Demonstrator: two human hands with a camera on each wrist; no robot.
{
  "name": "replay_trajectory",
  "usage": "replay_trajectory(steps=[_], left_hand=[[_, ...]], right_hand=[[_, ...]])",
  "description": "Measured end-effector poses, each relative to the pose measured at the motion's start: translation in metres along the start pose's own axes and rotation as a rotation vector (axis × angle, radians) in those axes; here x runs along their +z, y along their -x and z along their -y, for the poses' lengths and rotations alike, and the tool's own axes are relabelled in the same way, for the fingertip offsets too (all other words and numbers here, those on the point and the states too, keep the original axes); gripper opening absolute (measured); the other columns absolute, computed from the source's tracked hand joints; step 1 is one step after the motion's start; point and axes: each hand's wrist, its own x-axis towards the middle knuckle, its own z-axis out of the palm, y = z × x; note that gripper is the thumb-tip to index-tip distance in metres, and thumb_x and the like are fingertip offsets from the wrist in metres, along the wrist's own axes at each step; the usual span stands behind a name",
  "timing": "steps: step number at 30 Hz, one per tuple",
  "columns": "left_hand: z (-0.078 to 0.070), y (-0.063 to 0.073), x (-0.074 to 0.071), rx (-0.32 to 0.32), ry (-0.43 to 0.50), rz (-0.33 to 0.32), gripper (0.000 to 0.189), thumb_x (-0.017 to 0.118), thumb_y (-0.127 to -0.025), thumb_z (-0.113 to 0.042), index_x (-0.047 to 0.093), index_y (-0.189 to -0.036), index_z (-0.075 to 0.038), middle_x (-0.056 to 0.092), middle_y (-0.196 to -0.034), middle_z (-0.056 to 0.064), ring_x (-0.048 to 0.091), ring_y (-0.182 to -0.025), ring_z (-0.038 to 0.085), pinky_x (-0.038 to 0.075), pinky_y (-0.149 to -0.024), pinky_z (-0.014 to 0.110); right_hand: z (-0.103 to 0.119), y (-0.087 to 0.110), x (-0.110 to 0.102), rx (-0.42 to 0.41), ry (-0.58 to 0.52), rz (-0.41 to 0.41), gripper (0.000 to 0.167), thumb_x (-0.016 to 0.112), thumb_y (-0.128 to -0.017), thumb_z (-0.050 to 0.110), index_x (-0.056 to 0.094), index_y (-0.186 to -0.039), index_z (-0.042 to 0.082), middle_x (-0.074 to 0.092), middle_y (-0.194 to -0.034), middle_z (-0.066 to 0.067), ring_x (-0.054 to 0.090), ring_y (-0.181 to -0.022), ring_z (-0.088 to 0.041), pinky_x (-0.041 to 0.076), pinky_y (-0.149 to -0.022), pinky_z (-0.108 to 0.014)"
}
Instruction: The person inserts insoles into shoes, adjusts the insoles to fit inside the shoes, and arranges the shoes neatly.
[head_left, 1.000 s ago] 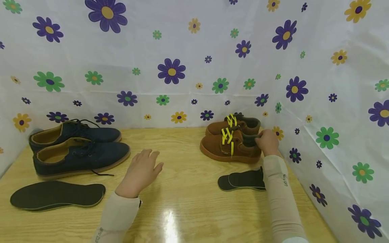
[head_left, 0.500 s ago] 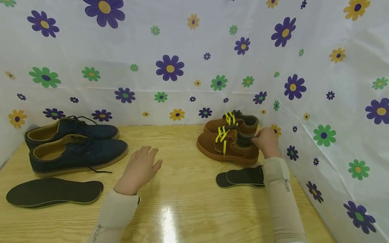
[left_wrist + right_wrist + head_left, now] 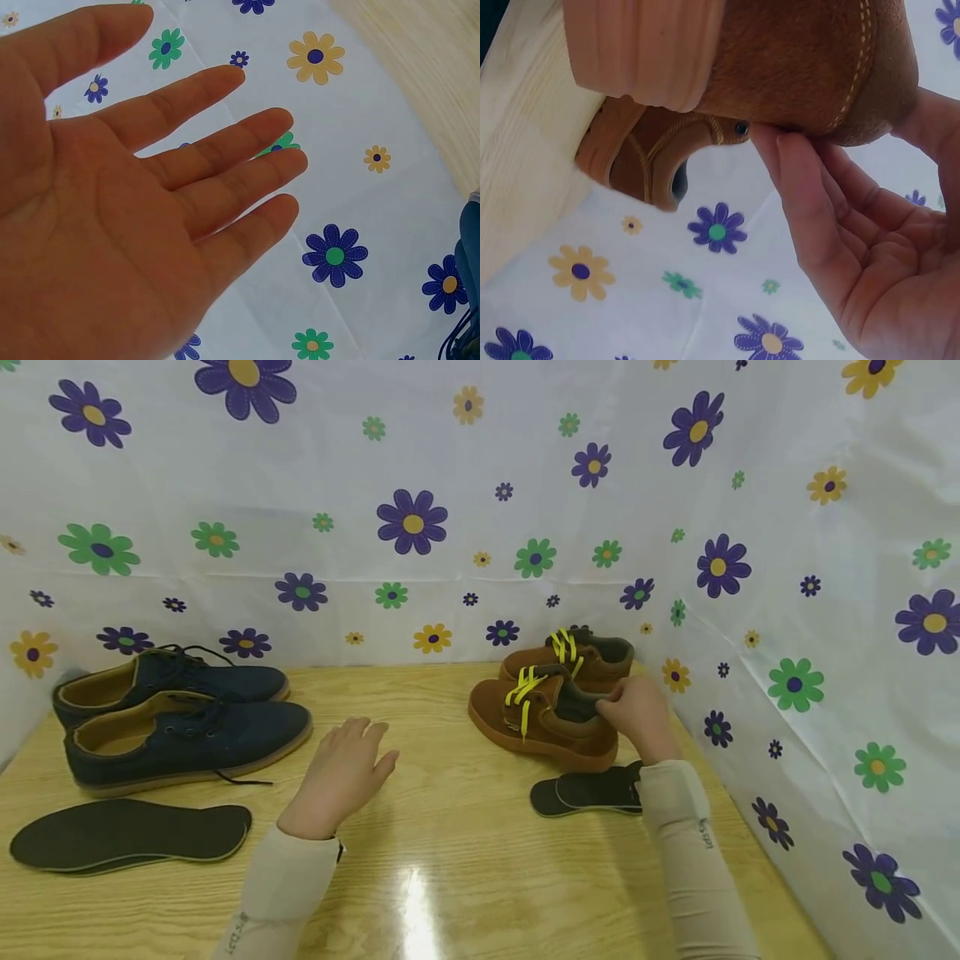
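My right hand [image 3: 640, 714] pinches the heel collar of the nearer brown shoe [image 3: 540, 714], which has yellow laces. In the right wrist view, thumb and fingers sit on either side of that shoe's brown heel [image 3: 802, 67]. The other brown shoe [image 3: 603, 658] stands just behind it by the back wall. In front of the held shoe lie dark insoles [image 3: 588, 791], stacked and partly covered by the right wrist. My left hand [image 3: 341, 772] hovers above the table with its fingers spread. The left wrist view shows that palm [image 3: 97, 232] holding nothing.
Two navy shoes [image 3: 195, 739] stand on the left of the wooden table [image 3: 450, 860], one lace trailing on the wood. Dark insoles [image 3: 127, 835] lie before them. Flower-printed white sheets [image 3: 337, 468] enclose the back and the right side.
My right hand has drawn the nearer brown shoe left and toward me, turning it slightly and parting it from its mate. My left hand stays about where it was.
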Motion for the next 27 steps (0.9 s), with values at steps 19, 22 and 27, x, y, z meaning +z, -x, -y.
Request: replay_trajectory(steps=[19, 22, 27], left_hand=[[-0.002, 0.000, -0.003, 0.001, -0.007, 0.006, 0.045, 0.058, -0.096, -0.019, 0.051, -0.130, 0.010, 0.049, -0.130, 0.033, 0.043, -0.123, 0.048, 0.031, -0.104, 0.060], [-0.003, 0.000, -0.003, -0.002, -0.006, 0.015, 0.045, 0.057, -0.097, -0.020, 0.051, -0.130, 0.010, 0.048, -0.130, 0.033, 0.043, -0.123, 0.048, 0.030, -0.104, 0.060], [-0.002, 0.000, -0.003, 0.000, -0.003, 0.015, 0.045, 0.057, -0.097, -0.020, 0.050, -0.131, 0.010, 0.048, -0.131, 0.032, 0.043, -0.124, 0.048, 0.030, -0.104, 0.059]], right_hand=[[0.049, 0.029, 0.034, -0.016, -0.157, 0.044, 0.029, 0.064, -0.080, 0.013, 0.049, -0.055, 0.011, 0.038, -0.047, 0.004, 0.033, -0.044, -0.012, 0.028, -0.045, -0.026], [0.060, 0.034, 0.037, -0.016, -0.174, 0.022, 0.027, 0.064, -0.078, 0.014, 0.052, -0.055, 0.010, 0.041, -0.047, 0.004, 0.038, -0.046, -0.014, 0.030, -0.045, -0.026], [0.075, 0.041, 0.043, -0.036, -0.165, -0.018, 0.024, 0.064, -0.075, 0.014, 0.052, -0.055, 0.010, 0.042, -0.048, 0.004, 0.041, -0.050, -0.016, 0.030, -0.048, -0.027]])
